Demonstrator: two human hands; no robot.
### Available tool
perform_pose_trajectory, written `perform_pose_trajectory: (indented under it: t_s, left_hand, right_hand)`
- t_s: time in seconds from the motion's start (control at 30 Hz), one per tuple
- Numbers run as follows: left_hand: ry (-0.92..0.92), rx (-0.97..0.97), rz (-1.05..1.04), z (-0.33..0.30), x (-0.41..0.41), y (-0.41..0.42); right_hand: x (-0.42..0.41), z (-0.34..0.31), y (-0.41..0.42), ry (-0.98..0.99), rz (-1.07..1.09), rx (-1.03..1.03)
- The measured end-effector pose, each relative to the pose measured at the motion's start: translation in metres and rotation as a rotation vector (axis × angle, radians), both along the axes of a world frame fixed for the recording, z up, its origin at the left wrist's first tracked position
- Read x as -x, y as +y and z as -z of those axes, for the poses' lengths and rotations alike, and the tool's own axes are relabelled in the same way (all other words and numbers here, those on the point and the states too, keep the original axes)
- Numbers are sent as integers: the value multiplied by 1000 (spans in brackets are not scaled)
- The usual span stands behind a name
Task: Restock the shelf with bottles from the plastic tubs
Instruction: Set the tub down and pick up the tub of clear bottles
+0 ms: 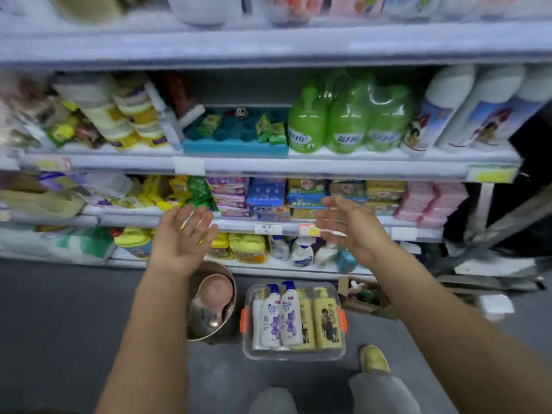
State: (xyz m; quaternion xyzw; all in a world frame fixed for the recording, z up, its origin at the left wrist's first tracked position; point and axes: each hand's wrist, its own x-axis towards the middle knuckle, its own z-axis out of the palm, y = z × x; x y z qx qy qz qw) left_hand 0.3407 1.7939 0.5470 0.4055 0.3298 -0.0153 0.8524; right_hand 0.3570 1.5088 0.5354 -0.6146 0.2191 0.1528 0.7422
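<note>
I'm seeing both hands hovering mid-frame, left hand and right hand spread, holding nothing, tub of bottles sitting lower center, shelf filling the top.

Grey floor bears tub, seemingly metal bowl.

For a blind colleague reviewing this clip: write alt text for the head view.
Two bare hands, left hand and right hand, reach out open and empty toward store shelves of soaps and green bottles. Below on the floor sits a clear plastic tub holding white and yellow bottles, beside a metal bowl.
</note>
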Motion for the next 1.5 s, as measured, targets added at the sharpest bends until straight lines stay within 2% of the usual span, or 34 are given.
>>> perform_pose_trajectory:
  t_s: [0.2,0.27,0.4,0.6,0.8,1.07,1.23,1.5]
  left_hand:
    - [-178,-11,71,-92,-10,-4]
    - [-208,4,234,-130,-12,-39]
    - [-306,42,354,-147,-14,-70]
    - [-322,88,633,-174,-7,-166]
    - [-311,101,853,-188,15,-300]
    - [-311,29,1285,-184,90,-558]
    - [-246,219,1314,-183,143,-688]
    - [-183,189,1287,-178,171,-827]
  right_hand:
    - [41,-87,-20,-249,269,-128]
    - [75,-112,-45,-335,476,-153]
    - [96,-133,-64,-350,593,-118]
    - [165,-162,-140,-419,857,-73]
    - [242,-174,-246,-423,1096,11]
    - [331,-179,-423,-331,1232,201]
    - [392,-184,-537,-302,1292,244]
    - [457,-187,-669,-329,1429,236]
